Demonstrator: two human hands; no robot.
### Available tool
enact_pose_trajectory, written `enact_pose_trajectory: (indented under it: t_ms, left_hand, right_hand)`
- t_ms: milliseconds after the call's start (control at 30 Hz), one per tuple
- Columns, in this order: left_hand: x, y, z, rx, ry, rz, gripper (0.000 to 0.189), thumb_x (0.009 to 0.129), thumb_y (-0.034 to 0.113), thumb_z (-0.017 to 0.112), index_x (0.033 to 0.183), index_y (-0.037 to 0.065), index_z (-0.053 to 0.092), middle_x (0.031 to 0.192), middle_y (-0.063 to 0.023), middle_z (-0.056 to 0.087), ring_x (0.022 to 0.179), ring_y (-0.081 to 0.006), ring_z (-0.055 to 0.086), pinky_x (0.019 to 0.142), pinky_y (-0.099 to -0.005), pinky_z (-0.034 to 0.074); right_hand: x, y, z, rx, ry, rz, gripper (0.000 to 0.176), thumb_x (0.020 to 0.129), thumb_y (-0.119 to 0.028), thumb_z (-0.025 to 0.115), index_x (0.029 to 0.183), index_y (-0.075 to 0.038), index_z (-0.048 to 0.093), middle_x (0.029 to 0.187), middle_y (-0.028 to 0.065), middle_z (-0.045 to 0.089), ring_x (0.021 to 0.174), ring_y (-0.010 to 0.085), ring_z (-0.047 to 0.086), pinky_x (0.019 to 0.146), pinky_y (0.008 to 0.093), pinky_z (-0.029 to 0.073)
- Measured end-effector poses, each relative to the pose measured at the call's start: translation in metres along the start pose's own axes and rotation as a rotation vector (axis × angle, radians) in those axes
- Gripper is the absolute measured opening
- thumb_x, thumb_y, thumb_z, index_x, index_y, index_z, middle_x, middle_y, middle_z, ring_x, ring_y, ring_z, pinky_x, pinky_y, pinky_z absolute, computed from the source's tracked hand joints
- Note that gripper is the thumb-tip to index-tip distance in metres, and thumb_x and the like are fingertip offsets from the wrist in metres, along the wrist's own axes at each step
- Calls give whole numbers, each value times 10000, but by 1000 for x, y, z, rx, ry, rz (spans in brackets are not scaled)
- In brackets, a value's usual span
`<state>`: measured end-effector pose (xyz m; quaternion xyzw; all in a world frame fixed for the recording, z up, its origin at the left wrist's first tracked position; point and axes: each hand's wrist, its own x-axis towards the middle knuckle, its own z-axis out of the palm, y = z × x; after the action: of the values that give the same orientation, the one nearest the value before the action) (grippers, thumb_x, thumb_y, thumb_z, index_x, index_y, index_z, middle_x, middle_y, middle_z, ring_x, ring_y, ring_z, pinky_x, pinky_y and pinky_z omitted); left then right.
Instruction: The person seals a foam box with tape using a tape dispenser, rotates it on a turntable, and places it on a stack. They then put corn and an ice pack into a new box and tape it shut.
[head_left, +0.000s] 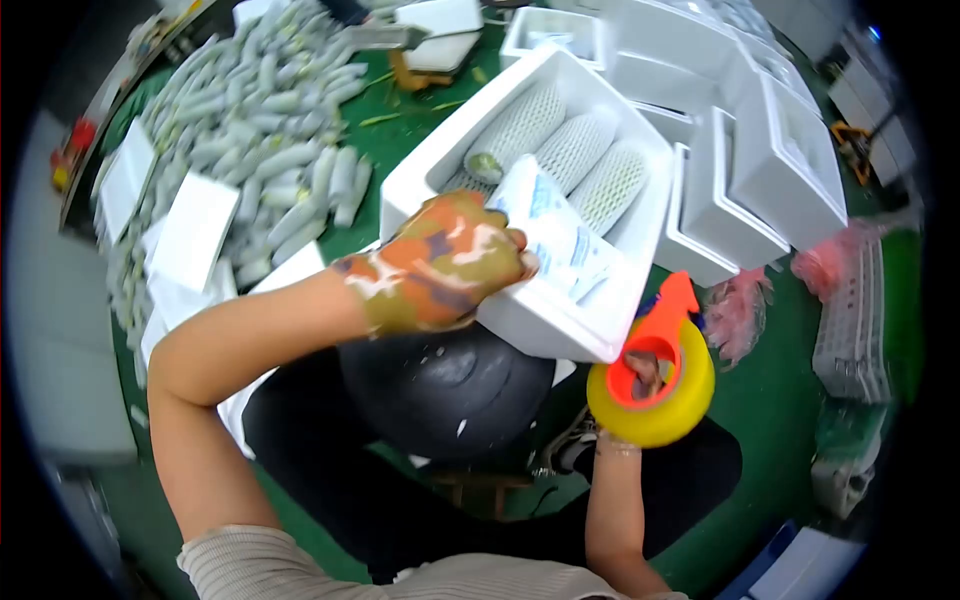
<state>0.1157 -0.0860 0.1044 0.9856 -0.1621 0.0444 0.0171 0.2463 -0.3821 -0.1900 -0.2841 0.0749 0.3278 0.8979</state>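
My left hand [440,258], in a camouflage-print glove, is closed on the near end of a white gel ice pack [550,225] with blue print. The pack lies partly over long produce in white foam net sleeves [578,150] inside an open white foam box [430,160]. Through the ring of an orange tape dispenser [672,310], the fingers of my right hand [645,372] show, curled around it. A wide yellow tape roll [698,395] sits on the dispenser. The box is tilted above a round black object [450,385] between my knees.
A big heap of wrapped produce [270,130] covers the floor at left, with white foam lids [195,230] on it. Several white foam boxes [715,190] are stacked at right. Pink plastic bags [740,312] and a white crate [850,320] lie further right.
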Motion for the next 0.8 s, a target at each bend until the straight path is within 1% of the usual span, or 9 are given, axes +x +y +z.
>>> enact_pose_trajectory:
  t_ms: [133, 233, 300, 333, 467, 533, 567, 733, 800]
  left_hand:
    - [-100, 66, -20, -62, -101, -135, 407, 609, 238, 681, 969, 147, 516, 910, -22, 542, 871, -232, 584, 765, -383, 422]
    - [-170, 97, 8, -173, -174, -203, 533, 640, 257, 683, 1145, 154, 546, 1101, -75, 537, 1070, -242, 551, 906, -378, 425]
    - [-213, 118, 89, -313, 161, -173, 386, 642, 200, 648, 1006, 120, 547, 966, -42, 553, 958, -248, 583, 808, -385, 448]
    - [-209, 123, 80, -297, -349, -180, 568, 683, 258, 664, 1224, 173, 515, 1182, -82, 507, 1123, -267, 520, 970, -373, 391]
    - [-219, 116, 82, -224, -222, -226, 419, 740, 279, 667, 1126, 156, 561, 1114, -73, 545, 1099, -288, 521, 970, -397, 386]
    - [-241, 106, 68, -438, 242, -212, 364, 785, 314, 684, 1079, 130, 573, 1121, -82, 550, 1081, -300, 519, 958, -406, 392]
    - [-254, 104, 61, -451, 401, -368, 318, 806, 299, 705, 1032, 105, 592, 1131, -97, 554, 1060, -317, 519, 937, -419, 401]
    - [-400, 54, 76, -757, 670, -1289, 157, 856, 135, 673, 942, 15, 619, 887, -81, 642, 865, -178, 603, 815, -307, 476]
    - [-480, 36, 124, -669, 745, -1577, 238, 856, 238, 631, 926, 11, 639, 833, -147, 666, 779, -259, 624, 763, -343, 492]
  right_hand:
    - [-86, 12, 15, -69, -2, 37, 505, 862, -215, 622, 1299, -20, 458, 1111, 114, 591, 996, 240, 581, 847, 369, 512]
    - [-139, 31, 32, -150, -9, 88, 519, 869, -213, 613, 1323, -28, 444, 1142, 117, 581, 1030, 234, 566, 873, 365, 502]
    - [-164, 42, 49, -213, -25, 126, 528, 874, -212, 608, 1340, -33, 435, 1162, 119, 573, 1053, 231, 557, 890, 362, 495]
    - [-177, 45, 61, -251, -31, 139, 533, 877, -212, 605, 1348, -36, 430, 1172, 120, 570, 1065, 229, 552, 899, 361, 491]
    - [-197, 45, 101, -389, -52, 151, 552, 886, -210, 593, 1380, -47, 411, 1213, 123, 555, 1111, 221, 533, 934, 355, 477]
    - [-173, 35, 34, -337, -51, 151, 534, 898, -255, 551, 1372, -48, 416, 1260, 125, 554, 1166, 244, 530, 984, 411, 454]
    - [-151, 24, -35, -280, -44, 153, 521, 908, -300, 512, 1356, -47, 426, 1297, 125, 557, 1209, 268, 531, 1026, 469, 435]
    - [-169, 69, 29, -278, 196, 353, 515, 917, -499, 508, 1325, -186, 487, 1311, 74, 550, 1197, 277, 534, 1030, 498, 430]
    - [-167, 92, 28, -292, 115, 377, 496, 920, -489, 516, 1312, -186, 499, 1296, 75, 559, 1187, 278, 539, 1015, 509, 438]
